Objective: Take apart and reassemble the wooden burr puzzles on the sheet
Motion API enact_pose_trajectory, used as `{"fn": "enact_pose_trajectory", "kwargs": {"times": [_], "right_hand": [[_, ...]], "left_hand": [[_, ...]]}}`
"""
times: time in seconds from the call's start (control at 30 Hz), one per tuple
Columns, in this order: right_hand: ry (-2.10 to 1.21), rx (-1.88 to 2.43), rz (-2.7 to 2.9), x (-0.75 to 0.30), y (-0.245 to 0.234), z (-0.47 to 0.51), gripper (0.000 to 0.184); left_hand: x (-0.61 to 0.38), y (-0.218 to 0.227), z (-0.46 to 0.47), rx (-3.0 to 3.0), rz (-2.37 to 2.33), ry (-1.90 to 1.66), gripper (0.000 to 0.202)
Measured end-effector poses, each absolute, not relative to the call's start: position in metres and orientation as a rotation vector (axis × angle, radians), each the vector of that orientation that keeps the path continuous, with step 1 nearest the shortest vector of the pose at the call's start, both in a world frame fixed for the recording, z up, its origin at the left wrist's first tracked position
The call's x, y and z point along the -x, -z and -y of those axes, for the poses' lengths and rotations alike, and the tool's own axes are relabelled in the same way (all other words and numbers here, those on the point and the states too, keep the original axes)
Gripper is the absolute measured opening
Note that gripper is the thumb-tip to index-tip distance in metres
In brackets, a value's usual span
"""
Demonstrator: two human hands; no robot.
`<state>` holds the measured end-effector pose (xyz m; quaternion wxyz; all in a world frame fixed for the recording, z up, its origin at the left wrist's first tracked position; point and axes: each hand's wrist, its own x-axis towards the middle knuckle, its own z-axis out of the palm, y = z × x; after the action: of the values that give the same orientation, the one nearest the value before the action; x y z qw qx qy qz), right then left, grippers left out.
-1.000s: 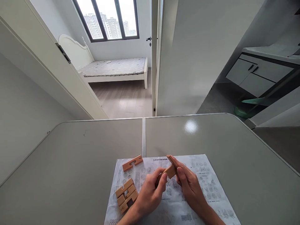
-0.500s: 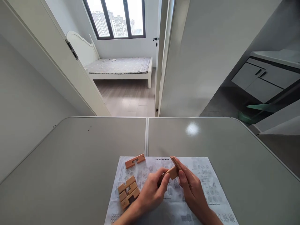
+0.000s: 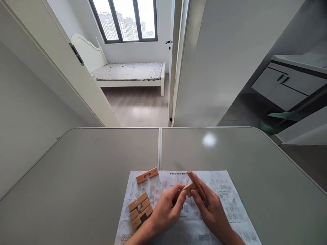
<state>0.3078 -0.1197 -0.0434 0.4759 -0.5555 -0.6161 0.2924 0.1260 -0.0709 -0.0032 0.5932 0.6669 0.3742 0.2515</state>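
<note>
Both of my hands meet over a printed instruction sheet point(image 3: 224, 200) at the table's near edge. My left hand point(image 3: 165, 212) pinches one wooden puzzle piece point(image 3: 188, 189) with thumb and fingers. My right hand point(image 3: 213, 212) grips a second, slanted wooden piece point(image 3: 195, 180) that crosses the first. The two pieces touch between my fingertips. A group of joined notched wooden pieces point(image 3: 139, 209) lies on the sheet just left of my left hand. A single notched wooden piece point(image 3: 147, 175) rests at the sheet's top left corner.
The grey folding table point(image 3: 89, 170) has a seam down its middle and rounded far corners. Beyond it an open white door point(image 3: 63, 64) leads to a bedroom with a bed point(image 3: 130, 73). Grey cabinets point(image 3: 278, 85) stand at the right.
The camera shifted slightly right, then steadied. My hands stayed together on the two pieces. The slanted piece in my right hand has turned a little and sits lower against the other.
</note>
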Motion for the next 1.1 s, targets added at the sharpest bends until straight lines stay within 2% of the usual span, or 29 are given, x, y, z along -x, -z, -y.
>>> {"fn": "enact_pose_trajectory", "kwargs": {"times": [0.6, 1.1], "right_hand": [[-0.611, 1.299, 1.603, -0.3005, 0.0422, 0.1197, 0.052], [-0.692, 1.206, 1.755, -0.3016, 0.0400, 0.1171, 0.059]], "left_hand": [[-0.1247, 0.0097, 0.0718, -1.490, -0.842, -0.603, 0.042], [-0.1209, 0.0091, 0.0714, -1.502, -0.861, -0.569, 0.043]]}}
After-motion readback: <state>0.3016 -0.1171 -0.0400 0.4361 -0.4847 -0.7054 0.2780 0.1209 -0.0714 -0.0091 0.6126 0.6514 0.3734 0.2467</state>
